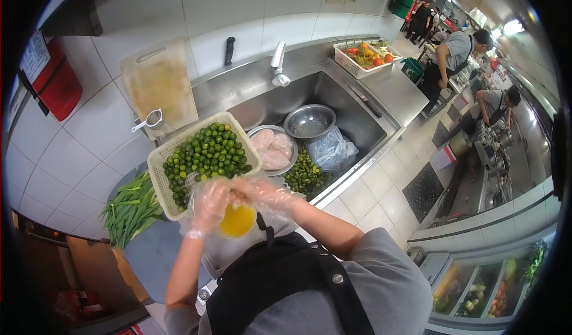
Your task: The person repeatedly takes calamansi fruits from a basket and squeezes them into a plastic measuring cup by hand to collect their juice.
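My left hand [210, 206] and my right hand [257, 193], both in clear plastic gloves, meet above a container of yellow liquid [237, 220]. The fingers of both are closed together; what lies between them is too small to make out. Just beyond them, a cream plastic basket [156, 177] holds many small green citrus fruits [217, 147]. Inside the sink, a metal bowl of pale meat [273, 149] stands beside an empty-looking steel bowl [310, 122], a clear plastic bag [333, 150] and a heap of cut green fruit pieces [305, 175].
Green leafy stalks [128, 210] lie at the left. A cutting board [159, 85] leans on the wall near the faucet [279, 64]. A knife [366, 101] rests on the sink's right edge, below a vegetable basket [357, 61]. Two people [456, 58] work further right.
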Demonstrator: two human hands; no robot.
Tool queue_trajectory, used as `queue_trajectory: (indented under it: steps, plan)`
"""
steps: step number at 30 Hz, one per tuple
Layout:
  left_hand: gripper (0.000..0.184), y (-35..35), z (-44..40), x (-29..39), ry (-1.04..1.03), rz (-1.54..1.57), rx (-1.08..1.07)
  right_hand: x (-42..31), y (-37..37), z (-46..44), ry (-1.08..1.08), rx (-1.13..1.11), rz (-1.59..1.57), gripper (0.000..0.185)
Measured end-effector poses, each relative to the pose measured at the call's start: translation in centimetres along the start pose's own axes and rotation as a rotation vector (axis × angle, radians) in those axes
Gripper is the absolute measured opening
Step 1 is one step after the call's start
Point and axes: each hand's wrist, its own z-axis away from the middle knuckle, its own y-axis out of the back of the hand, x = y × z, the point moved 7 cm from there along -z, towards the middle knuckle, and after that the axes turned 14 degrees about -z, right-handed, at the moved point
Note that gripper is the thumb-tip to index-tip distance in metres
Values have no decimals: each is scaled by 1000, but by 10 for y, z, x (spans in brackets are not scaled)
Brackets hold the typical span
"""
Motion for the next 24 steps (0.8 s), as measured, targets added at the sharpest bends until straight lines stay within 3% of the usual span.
queue_trajectory:
  steps: [2, 6, 8, 9, 11, 12, 15, 17, 21, 23, 24]
  plan:
    - [26, 5, 22, 5, 34, -30, 27, 29, -8, -10, -70, -99, -3, 47]
    - [17, -18, 67, -25, 426, 277, 7, 36, -26, -4, -60, -220, -165, 42]
    - [14, -13, 85, -23, 669, 357, -14, 38, -38, -6, 151, -384, 507, 32]
    - [14, -14, 88, -22, 709, 331, -16, 63, -40, -7, 140, -427, 488, 32]
    - [12, -28, 102, -24, 847, 504, -19, 80, -35, 9, 935, -78, 1016, 28]
    - [12, -24, 100, -25, 874, 488, -13, 81, -40, 12, 935, -105, 998, 28]
    - [13, -20, 86, -17, 754, 466, -80, 73, -37, 0, 597, -172, 676, 22]
    - [10, -9, 80, -7, 538, 273, 40, 68, -37, -6, 369, -193, 475, 19]
    - [11, -21, 89, -4, 593, 249, -25, 55, -36, -12, 412, -83, 389, 11]
    - [11, -21, 91, -4, 623, 282, -14, 60, -52, -17, 615, -286, 1050, 10]
    - [10, -20, 91, -6, 648, 316, -3, 59, -50, -17, 614, -288, 1049, 10]
